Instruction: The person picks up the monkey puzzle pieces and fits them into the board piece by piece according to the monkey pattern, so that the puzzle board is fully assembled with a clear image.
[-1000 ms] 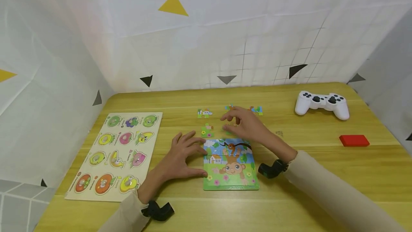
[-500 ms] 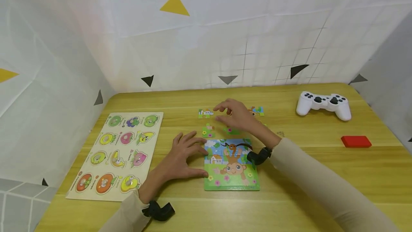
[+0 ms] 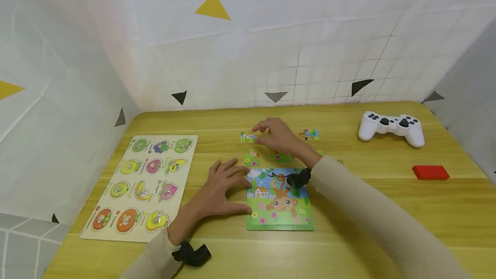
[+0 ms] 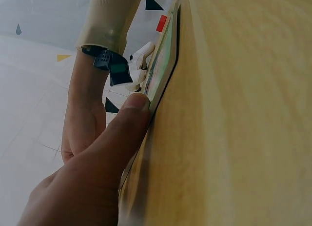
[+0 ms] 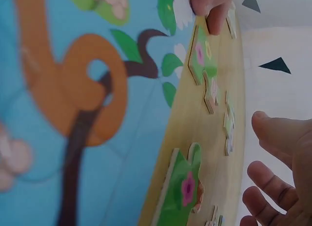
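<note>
A jigsaw board (image 3: 267, 222) with a monkey picture lies on the wooden table. My left hand (image 3: 217, 195) rests along its left edge, thumb and fingers spread; in the left wrist view the thumb (image 4: 134, 106) touches the edge. My right hand (image 3: 280, 136) hovers over loose pieces behind the board, beside a jigsaw piece with a house (image 3: 246, 138). Its thumb and fingers stand apart, nothing visible between them, in the right wrist view (image 5: 285, 172). Other jigsaw pieces are a green flower one (image 3: 252, 158), another green one (image 3: 282, 158) and a blue-brown one (image 3: 310, 135).
A fruit peg puzzle (image 3: 182, 193) lies at the left. On the right are a white game controller (image 3: 392, 127) and a red block (image 3: 430, 172). A pale fabric wall (image 3: 232, 68) rises behind the table.
My right hand has moved left across the loose pieces, coming close to the house piece; its forearm now crosses the board's upper right corner. The left hand stays put.
</note>
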`<state>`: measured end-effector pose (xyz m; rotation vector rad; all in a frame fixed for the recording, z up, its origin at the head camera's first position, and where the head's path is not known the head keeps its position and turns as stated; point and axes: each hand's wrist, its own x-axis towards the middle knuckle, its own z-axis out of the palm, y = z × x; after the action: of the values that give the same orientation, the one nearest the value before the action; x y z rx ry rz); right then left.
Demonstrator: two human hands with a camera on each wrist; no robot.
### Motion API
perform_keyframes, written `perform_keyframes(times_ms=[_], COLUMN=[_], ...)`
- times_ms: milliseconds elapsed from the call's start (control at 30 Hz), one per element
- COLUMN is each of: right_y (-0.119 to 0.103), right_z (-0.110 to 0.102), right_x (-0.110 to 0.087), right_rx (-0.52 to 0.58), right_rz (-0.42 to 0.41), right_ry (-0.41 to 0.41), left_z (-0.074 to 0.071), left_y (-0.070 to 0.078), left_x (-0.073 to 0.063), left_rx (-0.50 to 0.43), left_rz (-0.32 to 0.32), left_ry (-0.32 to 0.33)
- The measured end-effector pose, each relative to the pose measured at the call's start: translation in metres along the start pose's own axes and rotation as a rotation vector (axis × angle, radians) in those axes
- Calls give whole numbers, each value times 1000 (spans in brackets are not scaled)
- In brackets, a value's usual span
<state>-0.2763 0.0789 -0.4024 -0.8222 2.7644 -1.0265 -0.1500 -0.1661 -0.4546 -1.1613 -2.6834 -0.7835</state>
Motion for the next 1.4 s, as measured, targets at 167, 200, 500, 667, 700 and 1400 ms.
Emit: perform_keyframes(times_ms=[167, 200, 500, 667, 700, 1400], right_y=[0, 0, 3, -3, -4, 4], right_z=[0, 1, 7, 6, 6, 13], right_x=[9, 11, 20, 21, 21, 26], right_rx=[-30, -37, -52, -118, -135, -21], right_rz=[13, 14, 74, 96, 97, 143], right_ry=[-30, -36, -102, -130, -135, -105], left_z=[-1, -1, -2, -2, -2, -1], left_y=[1, 1, 2, 2, 1, 2], left_x=[0, 1, 1, 1, 1, 0], left_rx=[-4, -5, 5, 5, 3, 0], left_rz=[-1, -1, -3, 0, 0, -11], left_ry=[-1, -1, -9, -9, -8, -12])
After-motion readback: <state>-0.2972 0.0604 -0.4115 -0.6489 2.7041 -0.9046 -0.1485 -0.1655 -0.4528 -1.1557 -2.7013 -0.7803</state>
